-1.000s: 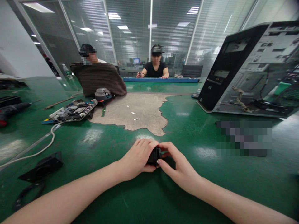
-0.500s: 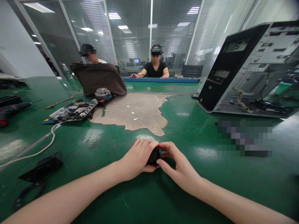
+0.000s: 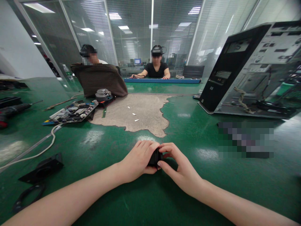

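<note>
A small black object (image 3: pixel 155 158) is between my two hands, low over the green table (image 3: pixel 188 135) near the middle of the view. My left hand (image 3: pixel 140 158) wraps round its left side, the fingers over the top and the thumb below. On its right edge, my right hand (image 3: pixel 175 164) pinches with thumb and fingertips. Much of the object is hidden by the fingers, so its exact shape cannot be told.
A computer case (image 3: pixel 231 72) stands at the right. At the left lie a circuit board (image 3: pixel 71 112), a drill (image 3: pixel 14 110), a black part (image 3: pixel 44 168) and a white cable (image 3: pixel 53 138). Two people sit across the table, one behind a brown cloth (image 3: pixel 98 78).
</note>
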Action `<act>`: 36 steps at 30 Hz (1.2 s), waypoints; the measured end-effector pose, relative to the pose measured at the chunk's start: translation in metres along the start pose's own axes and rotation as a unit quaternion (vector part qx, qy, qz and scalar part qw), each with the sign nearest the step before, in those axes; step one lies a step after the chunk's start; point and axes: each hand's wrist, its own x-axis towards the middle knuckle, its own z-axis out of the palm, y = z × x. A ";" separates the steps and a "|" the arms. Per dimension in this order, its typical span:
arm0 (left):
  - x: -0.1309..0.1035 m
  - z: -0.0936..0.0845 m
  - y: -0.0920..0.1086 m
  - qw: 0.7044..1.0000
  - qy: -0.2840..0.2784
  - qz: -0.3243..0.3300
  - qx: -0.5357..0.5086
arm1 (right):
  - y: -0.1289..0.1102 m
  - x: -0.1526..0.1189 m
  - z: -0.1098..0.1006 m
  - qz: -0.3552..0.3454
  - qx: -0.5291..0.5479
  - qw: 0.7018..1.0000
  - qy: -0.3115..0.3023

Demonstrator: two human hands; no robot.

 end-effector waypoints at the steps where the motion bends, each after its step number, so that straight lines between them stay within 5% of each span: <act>1: 0.000 0.000 0.000 1.000 0.001 -0.001 0.000 | 0.000 0.000 0.000 0.006 0.000 1.000 -0.002; 6: 0.000 0.001 -0.001 1.000 -0.004 -0.007 0.001 | 0.000 0.000 0.001 0.053 0.005 0.998 -0.026; 13: 0.000 0.000 0.001 1.000 -0.003 0.000 0.000 | -0.001 -0.001 0.000 0.001 0.012 1.000 -0.010; 24: 0.000 -0.002 0.001 1.000 -0.012 -0.008 0.008 | -0.001 0.001 0.000 0.046 0.017 0.998 -0.034; 31: 0.001 0.001 0.001 1.000 -0.007 0.000 0.008 | 0.000 -0.001 0.000 0.001 0.018 1.000 -0.013; 36: 0.000 0.001 0.000 1.000 -0.011 -0.006 0.013 | 0.001 0.000 0.001 0.060 0.036 0.997 -0.024</act>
